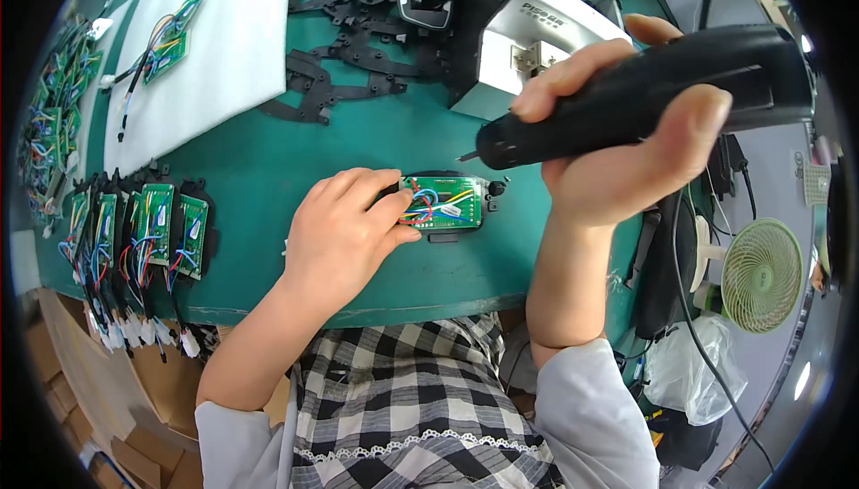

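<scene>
Head view: green rectangular circuit board (463,213) sits in black plastic frame (443,238), left hand (344,225) pinching its left end. Right hand (617,176) grips black cylindrical screwdriver (617,100), bit (467,157) off the board. Fastening looks unfinished; framed boards (158,221) left of it look done, bare black frames (358,73) beyond it pending.

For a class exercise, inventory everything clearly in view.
bench: 1, green, centre
circuit board: 1, green, on bench
board row: at least 4, green, left
board pile: uncounted, green, far left
sheet: 1, white, upper left
lone board: 1, green, on sheet
frames: several, black, top
machine: 1, white-black, top
screwdriver: 1, black, upper right
fan: 1, green, right
bag: 1, clear, lower right
apron: 1, black-white, bottom
left hand: 1, bare, centre
right hand: 1, bare, upper right
</scene>
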